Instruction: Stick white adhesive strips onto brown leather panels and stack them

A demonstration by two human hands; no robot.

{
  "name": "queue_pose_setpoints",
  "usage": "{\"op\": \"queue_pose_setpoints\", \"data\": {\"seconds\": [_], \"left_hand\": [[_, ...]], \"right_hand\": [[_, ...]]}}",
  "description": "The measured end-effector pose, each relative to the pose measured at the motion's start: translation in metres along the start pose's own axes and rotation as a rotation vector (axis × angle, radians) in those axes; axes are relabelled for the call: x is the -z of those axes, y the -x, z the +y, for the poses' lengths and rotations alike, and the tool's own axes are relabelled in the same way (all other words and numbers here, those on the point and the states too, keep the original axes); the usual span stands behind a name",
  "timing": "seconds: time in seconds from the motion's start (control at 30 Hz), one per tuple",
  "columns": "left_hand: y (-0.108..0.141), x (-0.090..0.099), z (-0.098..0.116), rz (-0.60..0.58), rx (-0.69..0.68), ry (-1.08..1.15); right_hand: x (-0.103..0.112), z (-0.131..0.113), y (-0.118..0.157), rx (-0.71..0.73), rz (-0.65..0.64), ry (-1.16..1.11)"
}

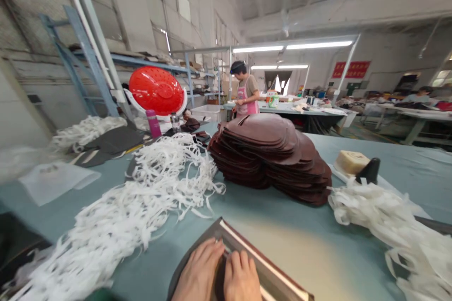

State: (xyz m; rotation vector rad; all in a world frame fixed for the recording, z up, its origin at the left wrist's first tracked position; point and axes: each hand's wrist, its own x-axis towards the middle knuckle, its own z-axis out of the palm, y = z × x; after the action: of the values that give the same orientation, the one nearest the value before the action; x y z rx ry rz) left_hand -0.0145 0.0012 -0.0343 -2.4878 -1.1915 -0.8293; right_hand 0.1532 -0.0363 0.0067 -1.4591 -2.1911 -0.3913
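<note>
Both hands are at the bottom middle, over a dark leather-like panel (271, 254) with pale strips along its edge. My left hand (199, 268) lies on the panel, fingers together and bent down at the tips on a narrow white strip (228, 246). Close beside it on the right, my right hand (242, 276) has its fingers curled over the same strip. The undersides of the fingers are hidden. Beyond the hands stands a thick stack of dark brown leather-like pieces (268, 160).
Heaps of white strips (141, 207) cover the table's left side. More pale strips (384, 216) lie at right, near a cream block (351, 162) and a black cone-shaped object (369, 170). A red basket (155, 90) and purple bottle (153, 123) stand back left. A co-worker (245, 89) stands beyond.
</note>
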Motion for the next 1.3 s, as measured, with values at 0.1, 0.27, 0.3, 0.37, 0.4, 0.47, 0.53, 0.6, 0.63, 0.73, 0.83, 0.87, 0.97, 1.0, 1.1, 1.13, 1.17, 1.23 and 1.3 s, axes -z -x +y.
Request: {"op": "queue_pose_setpoints", "data": {"seconds": [0.1, 0.27, 0.3, 0.37, 0.4, 0.47, 0.53, 0.6, 0.63, 0.73, 0.83, 0.87, 0.97, 1.0, 1.1, 1.13, 1.17, 1.23, 1.3], "left_hand": [[-0.009, 0.026, 0.017, -0.153, 0.121, 0.148], [-0.014, 0.026, 0.021, -0.174, 0.218, 0.288], [-0.013, 0.025, 0.021, -0.171, 0.225, 0.293], [-0.012, 0.025, 0.021, -0.166, 0.231, 0.291], [-0.012, 0.025, 0.021, -0.165, 0.229, 0.290], [-0.012, 0.025, 0.021, -0.160, 0.218, 0.287], [-0.012, 0.025, 0.021, -0.159, 0.193, 0.276], [-0.012, 0.024, 0.020, -0.161, 0.171, 0.250], [-0.011, 0.024, 0.020, -0.160, 0.161, 0.232], [-0.011, 0.022, 0.020, -0.150, 0.133, 0.195], [-0.012, 0.022, 0.020, -0.148, 0.110, 0.189], [-0.013, 0.023, 0.020, -0.151, 0.105, 0.186], [-0.015, 0.025, 0.022, -0.159, 0.100, 0.181], [-0.015, 0.025, 0.023, -0.156, 0.104, 0.186], [-0.014, 0.026, 0.024, -0.146, 0.128, 0.214], [-0.014, 0.026, 0.024, -0.148, 0.135, 0.221], [-0.014, 0.026, 0.023, -0.155, 0.141, 0.227], [-0.014, 0.026, 0.022, -0.173, 0.146, 0.230], [-0.017, 0.028, 0.023, -0.173, 0.155, 0.220]], "right_hand": [[0.018, 0.014, 0.033, 0.001, -0.152, 0.085], [0.054, 0.047, 0.069, 0.040, -0.219, 0.035], [0.056, 0.049, 0.069, 0.025, -0.226, 0.017], [0.052, 0.042, 0.058, -0.016, -0.242, -0.007], [0.047, 0.036, 0.048, -0.030, -0.245, -0.012], [0.033, 0.018, 0.023, -0.036, -0.247, -0.011], [0.018, 0.000, -0.001, -0.031, -0.247, -0.005], [0.009, -0.010, -0.016, -0.013, -0.253, -0.003], [0.007, -0.011, -0.018, -0.003, -0.258, -0.001], [0.015, -0.001, -0.002, 0.015, -0.289, 0.018], [0.042, 0.022, 0.038, -0.001, -0.323, 0.046], [0.053, 0.030, 0.053, -0.002, -0.328, 0.051], [0.082, 0.054, 0.093, 0.023, -0.317, 0.038], [0.088, 0.060, 0.102, 0.030, -0.313, 0.018], [0.094, 0.069, 0.115, -0.038, -0.300, -0.073], [0.093, 0.070, 0.116, -0.077, -0.285, -0.109], [0.092, 0.071, 0.115, -0.110, -0.262, -0.143], [0.088, 0.071, 0.112, -0.138, -0.208, -0.203], [0.087, 0.071, 0.110, -0.121, -0.197, -0.263]]}}
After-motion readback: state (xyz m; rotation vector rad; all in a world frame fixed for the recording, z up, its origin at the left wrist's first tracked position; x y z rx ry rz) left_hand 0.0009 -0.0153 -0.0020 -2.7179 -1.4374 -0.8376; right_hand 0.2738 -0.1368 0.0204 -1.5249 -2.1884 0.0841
